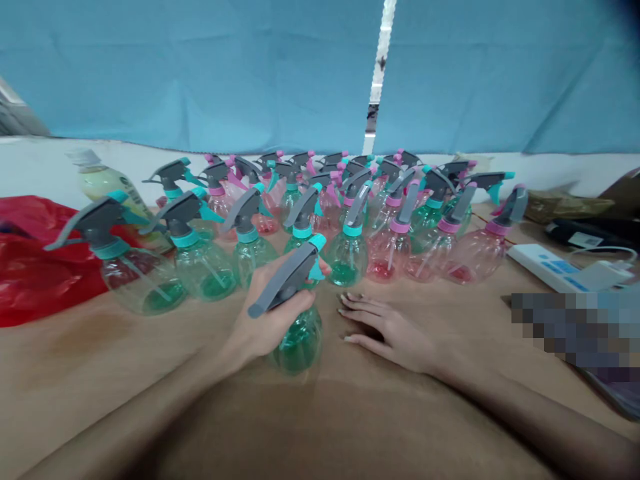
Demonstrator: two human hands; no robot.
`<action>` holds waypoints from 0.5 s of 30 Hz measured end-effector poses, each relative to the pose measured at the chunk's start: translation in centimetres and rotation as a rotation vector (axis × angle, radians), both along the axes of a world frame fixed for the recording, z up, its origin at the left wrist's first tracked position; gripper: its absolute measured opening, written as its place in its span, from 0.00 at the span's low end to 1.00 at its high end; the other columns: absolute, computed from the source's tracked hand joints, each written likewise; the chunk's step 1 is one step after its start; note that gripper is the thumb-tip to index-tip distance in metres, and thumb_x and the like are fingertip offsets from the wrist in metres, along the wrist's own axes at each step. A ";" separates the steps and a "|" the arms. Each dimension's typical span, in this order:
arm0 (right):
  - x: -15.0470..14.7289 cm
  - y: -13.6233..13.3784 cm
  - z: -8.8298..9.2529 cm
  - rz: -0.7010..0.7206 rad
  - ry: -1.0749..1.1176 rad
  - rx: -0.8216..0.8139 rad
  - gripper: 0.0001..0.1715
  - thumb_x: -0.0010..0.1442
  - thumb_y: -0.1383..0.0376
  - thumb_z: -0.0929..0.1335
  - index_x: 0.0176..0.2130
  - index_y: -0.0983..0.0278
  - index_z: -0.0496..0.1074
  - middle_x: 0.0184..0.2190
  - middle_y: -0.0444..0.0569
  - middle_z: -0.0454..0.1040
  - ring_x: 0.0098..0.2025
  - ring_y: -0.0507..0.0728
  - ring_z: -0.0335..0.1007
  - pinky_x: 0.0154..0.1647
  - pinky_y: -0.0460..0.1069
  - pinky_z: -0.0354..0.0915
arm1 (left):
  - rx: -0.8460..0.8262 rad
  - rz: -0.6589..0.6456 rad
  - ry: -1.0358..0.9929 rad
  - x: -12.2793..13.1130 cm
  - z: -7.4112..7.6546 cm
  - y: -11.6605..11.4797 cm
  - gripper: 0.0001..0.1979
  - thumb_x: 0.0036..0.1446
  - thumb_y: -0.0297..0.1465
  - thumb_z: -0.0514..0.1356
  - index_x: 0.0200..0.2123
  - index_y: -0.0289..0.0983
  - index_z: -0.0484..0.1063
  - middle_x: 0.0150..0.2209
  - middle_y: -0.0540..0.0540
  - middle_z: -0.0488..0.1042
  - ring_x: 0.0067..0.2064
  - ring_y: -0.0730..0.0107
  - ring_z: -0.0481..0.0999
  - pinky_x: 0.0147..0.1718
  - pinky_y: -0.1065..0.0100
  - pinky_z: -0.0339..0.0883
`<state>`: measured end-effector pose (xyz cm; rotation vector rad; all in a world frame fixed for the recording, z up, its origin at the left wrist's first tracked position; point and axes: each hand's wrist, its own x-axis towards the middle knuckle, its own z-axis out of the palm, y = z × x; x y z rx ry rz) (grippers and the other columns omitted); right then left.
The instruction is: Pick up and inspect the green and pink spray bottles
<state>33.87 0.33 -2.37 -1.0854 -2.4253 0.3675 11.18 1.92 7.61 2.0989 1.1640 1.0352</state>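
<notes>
My left hand (273,320) is wrapped round the neck of a green spray bottle (297,343), just under its grey trigger head with a turquoise nozzle. The bottle is close in front of me, and its neck ring is hidden by my fingers. Beside it, my right hand (390,330) lies palm down on the table (400,413), fingers stretched and holding nothing. Just beyond my hands stands a row of similar bottles, among them a green spray bottle (345,263) with a turquoise collar and a pink spray bottle (385,257) with a pink collar.
Several more spray bottles crowd behind the front row. A red plastic bag (45,267) and a pale yellow bottle (107,180) are at the left. On the right are a white power strip (543,267), a black case (580,235) and a blurred-out flat object. Blue cloth (225,73) hangs behind.
</notes>
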 end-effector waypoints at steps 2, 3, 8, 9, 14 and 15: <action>0.0 0.0 0.1 -0.001 -0.008 0.006 0.27 0.63 0.53 0.61 0.58 0.61 0.62 0.59 0.49 0.61 0.62 0.58 0.53 0.62 0.58 0.54 | -0.011 -0.005 -0.012 0.2 0.1 -0.1 0.14 0.52 0.29 0.54 0.42 0.45 0.70 0.36 0.51 0.75 0.38 0.65 0.74 0.35 0.67 0.69; 0.0 0.0 0.1 -0.002 -0.010 0.006 0.28 0.63 0.53 0.61 0.58 0.61 0.62 0.59 0.49 0.62 0.62 0.58 0.53 0.62 0.58 0.54 | -0.021 -0.005 -0.022 0.3 0.2 -0.2 0.14 0.52 0.30 0.54 0.43 0.45 0.70 0.37 0.51 0.75 0.39 0.64 0.74 0.35 0.67 0.69; 0.0 0.0 -0.1 0.001 -0.009 0.007 0.28 0.62 0.54 0.62 0.58 0.61 0.61 0.60 0.48 0.61 0.62 0.58 0.53 0.62 0.58 0.54 | -0.018 0.079 -0.028 0.4 -0.2 -0.2 0.07 0.51 0.32 0.55 0.35 0.41 0.68 0.31 0.51 0.73 0.33 0.66 0.75 0.28 0.69 0.68; 0.0 0.0 -0.2 0.001 -0.007 0.009 0.27 0.62 0.53 0.62 0.58 0.60 0.61 0.60 0.48 0.61 0.62 0.58 0.53 0.62 0.58 0.55 | -0.011 0.085 -0.028 0.4 -0.2 -0.2 0.06 0.51 0.32 0.55 0.34 0.40 0.67 0.30 0.51 0.73 0.31 0.67 0.74 0.26 0.69 0.67; 0.0 0.0 -0.2 -0.008 -0.013 0.012 0.27 0.62 0.53 0.62 0.57 0.61 0.62 0.60 0.49 0.61 0.62 0.58 0.53 0.62 0.58 0.55 | -0.005 0.045 -0.059 0.4 -0.4 -0.1 0.05 0.52 0.31 0.55 0.33 0.40 0.67 0.27 0.51 0.73 0.29 0.69 0.73 0.27 0.69 0.66; 0.0 0.0 -0.2 -0.007 -0.017 0.011 0.27 0.62 0.53 0.62 0.57 0.61 0.62 0.60 0.49 0.61 0.62 0.58 0.53 0.62 0.58 0.55 | -0.014 0.022 -0.077 0.4 -0.4 -0.1 0.06 0.52 0.31 0.55 0.35 0.40 0.68 0.29 0.51 0.73 0.30 0.69 0.74 0.29 0.69 0.67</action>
